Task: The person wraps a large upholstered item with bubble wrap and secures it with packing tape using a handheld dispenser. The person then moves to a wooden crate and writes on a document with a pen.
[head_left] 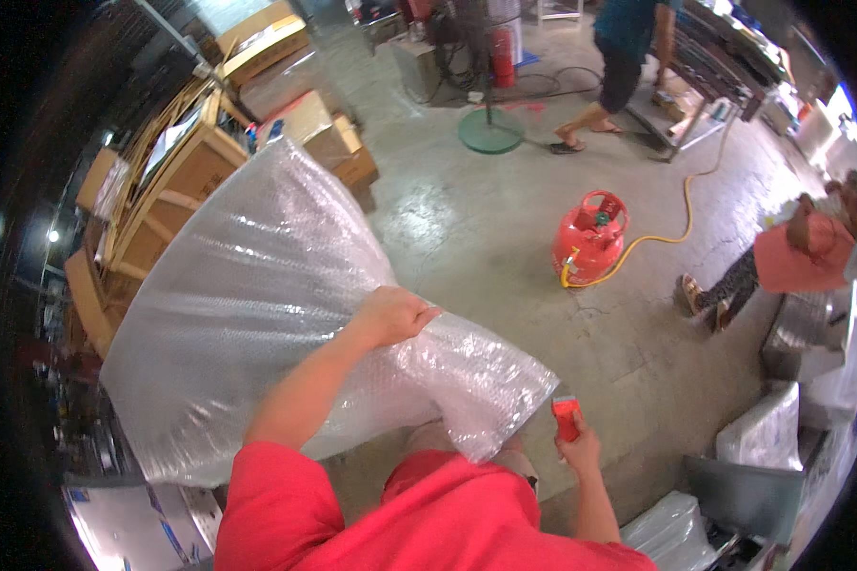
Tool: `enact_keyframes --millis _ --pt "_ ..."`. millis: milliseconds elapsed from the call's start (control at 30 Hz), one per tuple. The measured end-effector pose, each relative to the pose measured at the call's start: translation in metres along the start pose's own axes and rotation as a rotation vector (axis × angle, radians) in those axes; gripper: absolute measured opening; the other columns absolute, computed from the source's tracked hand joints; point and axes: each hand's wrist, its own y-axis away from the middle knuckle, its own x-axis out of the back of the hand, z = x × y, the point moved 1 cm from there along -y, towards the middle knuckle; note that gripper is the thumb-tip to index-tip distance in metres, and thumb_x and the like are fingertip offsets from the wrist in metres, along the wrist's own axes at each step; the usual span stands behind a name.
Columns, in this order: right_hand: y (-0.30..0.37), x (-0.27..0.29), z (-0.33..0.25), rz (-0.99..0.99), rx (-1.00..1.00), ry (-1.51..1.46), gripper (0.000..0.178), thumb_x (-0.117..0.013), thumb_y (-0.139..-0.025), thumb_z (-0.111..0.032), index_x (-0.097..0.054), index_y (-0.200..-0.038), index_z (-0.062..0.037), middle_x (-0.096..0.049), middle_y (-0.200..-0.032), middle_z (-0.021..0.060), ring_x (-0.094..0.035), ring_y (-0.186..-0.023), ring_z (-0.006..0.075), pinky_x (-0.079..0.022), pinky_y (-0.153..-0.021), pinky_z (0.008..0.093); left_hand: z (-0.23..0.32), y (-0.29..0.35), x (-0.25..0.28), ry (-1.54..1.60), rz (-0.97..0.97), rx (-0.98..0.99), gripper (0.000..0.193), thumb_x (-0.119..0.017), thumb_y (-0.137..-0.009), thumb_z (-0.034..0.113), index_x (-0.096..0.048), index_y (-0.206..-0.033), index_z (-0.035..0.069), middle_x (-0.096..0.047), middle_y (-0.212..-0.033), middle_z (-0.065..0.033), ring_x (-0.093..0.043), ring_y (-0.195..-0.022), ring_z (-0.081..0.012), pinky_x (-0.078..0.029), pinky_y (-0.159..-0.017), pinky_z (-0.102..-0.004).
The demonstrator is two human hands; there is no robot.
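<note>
My left hand (pixel 391 316) is closed round a gathered part of a large sheet of clear bubble wrap (pixel 257 276). From that fist the sheet fans out wide to the left, and a shorter bunched end hangs to the right in front of my legs. My right hand (pixel 581 449) grips a small flat orange-red hand tool (pixel 567 415) with a pale, straight edge at its top; its exact kind cannot be told. The tool is just right of the bubble wrap's short end, apart from it.
Cardboard boxes (pixel 300 128) and wooden framing (pixel 186 176) stand at the left. A red gas cylinder (pixel 588 243) with a yellow hose (pixel 674 236) is on the floor ahead. One person walks by a metal bench at the back; another is at right. Wrapped panels (pixel 764 428) lean lower right.
</note>
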Motion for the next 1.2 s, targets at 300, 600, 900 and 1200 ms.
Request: enact_keyframes --millis 300,600,900,1200 --pt "-0.110 0.035 -0.066 -0.139 0.181 0.098 0.079 -0.079 -0.067 -0.037 -0.058 -0.140 -0.0165 -0.072 -0.099 0.0208 -0.071 -0.091 0.0368 -0.056 -0.081 0.0443 0.018 0.031 -0.004 0.437 0.715 0.086 0.032 -0.057 -0.099 0.035 -0.067 -0.093 0.005 -0.069 -0.097 -0.0120 -0.064 -0.093 -0.0315 -0.048 -0.086 -0.0412" --pt "-0.127 -0.081 0.005 -0.042 0.014 0.046 0.075 -0.077 -0.068 -0.050 -0.059 -0.136 -0.0218 -0.072 -0.101 0.0198 -0.070 -0.092 0.0378 -0.056 -0.081 0.0485 -0.008 0.142 -0.034 -0.182 0.467 0.216 0.072 -0.049 -0.095 0.059 -0.054 -0.143 0.006 -0.049 -0.146 -0.0241 -0.044 -0.134 -0.0437 -0.028 -0.115 -0.0569" --pt "-0.299 -0.315 0.090 -0.113 0.099 -0.001 0.049 -0.060 -0.084 -0.034 -0.061 -0.133 -0.0246 -0.072 -0.106 0.0178 -0.070 -0.097 0.0379 -0.056 -0.082 0.0510 -0.004 0.158 -0.069 -0.521 0.568 0.060 0.067 -0.050 -0.099 0.048 -0.049 -0.143 -0.003 -0.049 -0.145 -0.0269 -0.047 -0.133 -0.0456 -0.035 -0.114 -0.0524" --pt "-0.397 -0.479 0.177 -0.228 0.165 0.313 0.047 -0.064 -0.086 -0.030 -0.064 -0.129 -0.0137 -0.069 -0.114 0.0167 -0.067 -0.107 0.0338 -0.054 -0.090 0.0480 0.001 0.139 -0.090 -0.709 0.726 0.235 0.050 -0.037 -0.107 0.032 -0.045 -0.148 0.003 -0.050 -0.146 -0.0232 -0.051 -0.133 -0.0351 -0.036 -0.115 -0.0433"
